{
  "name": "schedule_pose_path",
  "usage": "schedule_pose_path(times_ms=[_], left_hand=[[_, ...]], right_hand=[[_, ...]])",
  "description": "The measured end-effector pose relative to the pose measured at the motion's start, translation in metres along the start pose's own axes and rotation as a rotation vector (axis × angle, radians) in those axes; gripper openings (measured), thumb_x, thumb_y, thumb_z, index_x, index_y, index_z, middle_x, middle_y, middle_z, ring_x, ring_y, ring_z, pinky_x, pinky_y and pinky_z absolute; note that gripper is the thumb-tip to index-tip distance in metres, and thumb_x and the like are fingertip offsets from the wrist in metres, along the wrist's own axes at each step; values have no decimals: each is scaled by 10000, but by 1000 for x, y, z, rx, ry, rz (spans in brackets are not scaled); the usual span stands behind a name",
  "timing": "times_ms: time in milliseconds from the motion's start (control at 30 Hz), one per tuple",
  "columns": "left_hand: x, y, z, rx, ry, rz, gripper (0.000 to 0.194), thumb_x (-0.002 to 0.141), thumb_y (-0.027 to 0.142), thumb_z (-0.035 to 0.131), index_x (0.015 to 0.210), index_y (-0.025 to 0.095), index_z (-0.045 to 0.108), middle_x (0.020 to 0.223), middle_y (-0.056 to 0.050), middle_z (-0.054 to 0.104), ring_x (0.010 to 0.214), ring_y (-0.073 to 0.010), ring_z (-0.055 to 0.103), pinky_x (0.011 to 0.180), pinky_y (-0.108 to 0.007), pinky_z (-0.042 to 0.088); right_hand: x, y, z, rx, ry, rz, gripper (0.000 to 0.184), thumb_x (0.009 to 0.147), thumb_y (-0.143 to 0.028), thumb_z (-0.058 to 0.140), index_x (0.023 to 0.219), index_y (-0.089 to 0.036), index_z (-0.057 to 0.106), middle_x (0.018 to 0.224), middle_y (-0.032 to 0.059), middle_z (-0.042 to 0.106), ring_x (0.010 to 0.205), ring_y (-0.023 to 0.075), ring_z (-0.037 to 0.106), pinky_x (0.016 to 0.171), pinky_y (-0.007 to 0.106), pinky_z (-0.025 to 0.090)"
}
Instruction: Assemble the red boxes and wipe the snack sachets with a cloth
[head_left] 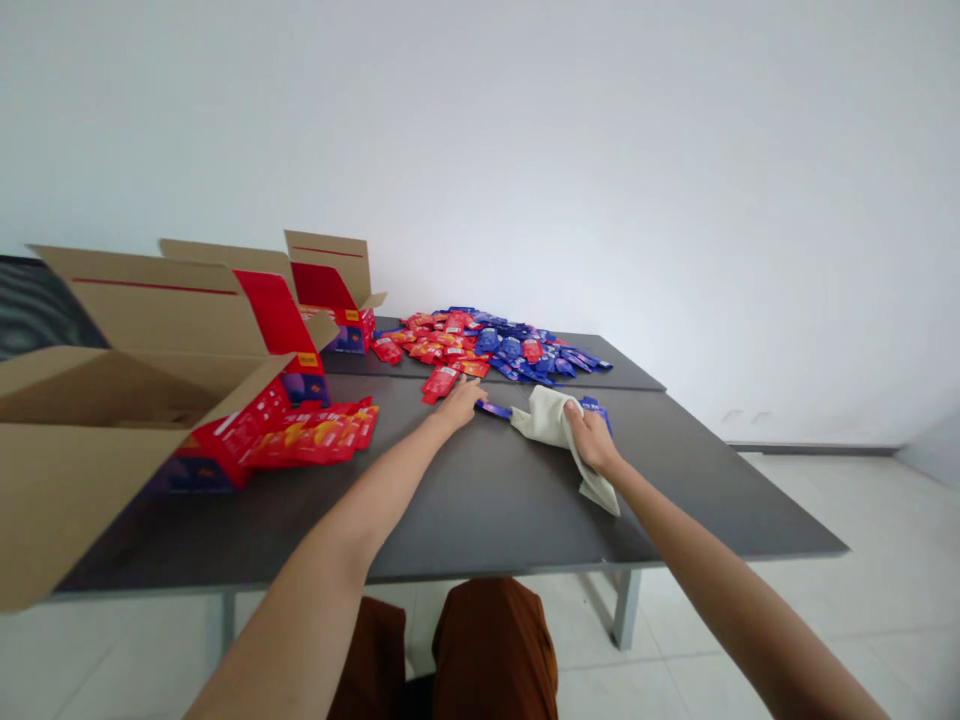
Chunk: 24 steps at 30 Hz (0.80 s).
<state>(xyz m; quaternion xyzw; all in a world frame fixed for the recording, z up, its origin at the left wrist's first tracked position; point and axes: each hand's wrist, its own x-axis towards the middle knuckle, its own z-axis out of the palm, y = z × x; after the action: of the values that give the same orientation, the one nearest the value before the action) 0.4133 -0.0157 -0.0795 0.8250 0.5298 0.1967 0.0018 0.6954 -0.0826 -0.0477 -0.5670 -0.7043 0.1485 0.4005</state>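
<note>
My right hand (592,437) is closed round a crumpled cream cloth (551,418), whose loose end hangs down towards the table's front. Just behind that hand, a blue packet (598,408) partly shows. My left hand (461,402) reaches across the tabletop, fingers bent onto the near end of a narrow-looking blue packet (495,410). This packet's other end meets the cloth's edge. Right behind the left hand lies a red packet (441,382); whether the fingers touch it I cannot tell.
A heap of red packets (431,348) and blue packets (511,350) covers the back of the dark table (450,520). Open cardboard boxes (82,440) stand at the left, flaps up. A row of red packets (319,437) leans beside the nearest box.
</note>
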Motion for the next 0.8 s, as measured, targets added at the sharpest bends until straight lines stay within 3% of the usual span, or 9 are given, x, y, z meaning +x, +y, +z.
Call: schedule_pose_path(times_ms=[133, 267, 367, 433, 500, 567, 633, 700, 800], left_hand=[[-30, -1, -11, -148, -162, 251, 685, 590, -94, 413, 1101, 256, 702, 1371, -10, 581, 1458, -187, 237, 1174, -532, 167], [-57, -2, -27, -63, -130, 317, 559, 711, -42, 438, 1049, 298, 726, 1377, 21, 577, 1464, -179, 219, 1185, -508, 147], [-70, 10, -32, 75, 70, 155, 445, 827, 41, 435, 1084, 262, 723, 1356, -21, 598, 1402, -189, 357, 1201, -445, 162], [-77, 32, -26, 144, 230, -36, 442, 879, 104, 406, 1237, 181, 654, 1434, -102, 517, 1398, -222, 362, 1205, -448, 146], [-83, 61, -17, 176, 293, -198, 505, 908, 185, 394, 1385, 68, 513, 1476, -199, 435, 1418, -290, 319, 1193, -499, 138], [-90, 86, -7, 166, 224, -350, 590, 924, 323, 407, 1424, 12, 443, 1452, -260, 437, 1409, -392, 295, 1149, -599, 163], [-95, 95, -4, 142, 112, -466, 651, 921, 483, 395, 1415, 67, 481, 1447, -243, 453, 1399, -470, 255, 1091, -700, 147], [-94, 84, -6, 116, -11, -419, 643, 921, 580, 340, 1427, 215, 491, 1519, -136, 394, 1435, -468, 143, 1062, -753, 63], [-84, 44, -15, 18, -259, -254, 534, 963, 518, 265, 1456, 371, 409, 1590, -15, 250, 1463, -360, 172, 1076, -731, 54]], right_hand=[[26, -23, 11, 142, 77, 32, 683, 801, -788, 328, 565, -168, 489, 571, 31, 500, 614, 168, 454, 579, 278, 337], [43, -44, 21, 340, 225, 88, 646, 808, -755, 379, 619, -154, 524, 585, 12, 487, 640, 161, 453, 608, 278, 367], [48, -55, 24, 361, 326, 22, 627, 865, -707, 332, 672, -151, 546, 610, 10, 500, 656, 159, 466, 615, 273, 380], [47, -61, 25, 322, 366, -28, 629, 899, -680, 295, 685, -149, 558, 624, 20, 519, 664, 165, 487, 620, 274, 389], [46, -67, 27, 274, 410, -22, 651, 926, -658, 246, 694, -146, 575, 641, 45, 550, 681, 183, 527, 635, 283, 405], [46, -74, 29, 217, 429, -3, 683, 948, -641, 195, 726, -141, 604, 686, 84, 601, 727, 212, 577, 668, 297, 426], [47, -79, 30, 142, 382, -18, 711, 962, -635, 162, 786, -138, 639, 765, 126, 652, 803, 240, 619, 720, 312, 442], [48, -81, 32, 53, 274, -51, 727, 966, -644, 160, 841, -139, 667, 841, 155, 683, 893, 268, 639, 789, 333, 449], [40, -72, 38, -50, 25, -143, 721, 961, -661, 188, 971, -150, 696, 992, 166, 704, 1056, 295, 624, 921, 366, 423]])
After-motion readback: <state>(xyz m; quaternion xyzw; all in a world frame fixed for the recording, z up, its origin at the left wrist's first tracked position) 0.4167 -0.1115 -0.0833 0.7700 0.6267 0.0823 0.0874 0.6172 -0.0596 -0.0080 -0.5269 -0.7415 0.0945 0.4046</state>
